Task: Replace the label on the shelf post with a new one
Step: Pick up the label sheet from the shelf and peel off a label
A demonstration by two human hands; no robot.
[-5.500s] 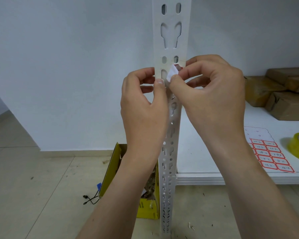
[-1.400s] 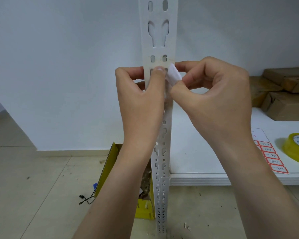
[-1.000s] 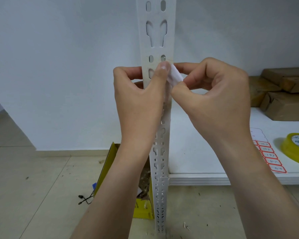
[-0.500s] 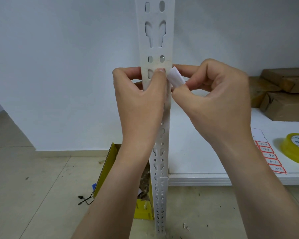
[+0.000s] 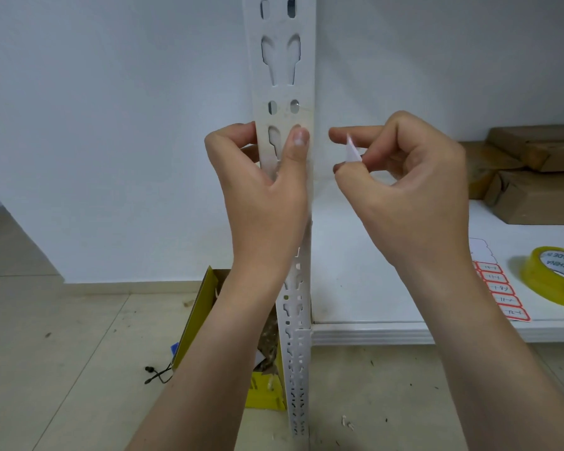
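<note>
**Left hand** [image 5: 261, 190]: wrapped round the shelf post [image 5: 284, 76]. The fingers curl behind the post's left edge and the thumb lies flat on its front face beside a keyhole slot.

**Right hand** [image 5: 404, 190]: just right of the post and clear of it. Thumb and forefinger pinch a small white label [image 5: 352, 151]; the other fingers are curled in. The label stands nearly edge-on and touches only the fingers. Any printing on it cannot be made out.

**Shelf post**: white, upright, pierced with slots along its length.

**Shelf board** [image 5: 355, 281]: white, joined to the post's right side low down.

**On the board, well right of the post**:
- a label sheet [image 5: 502, 292] of red-bordered stickers
- a roll of yellow tape [image 5: 557, 275], further right
- stacked brown parcels [image 5: 534, 190], behind these

**Left of the post's foot**: a yellow box [image 5: 264, 397] on the floor [image 5: 62, 369], with a black cable [image 5: 157, 375] beside it.
</note>
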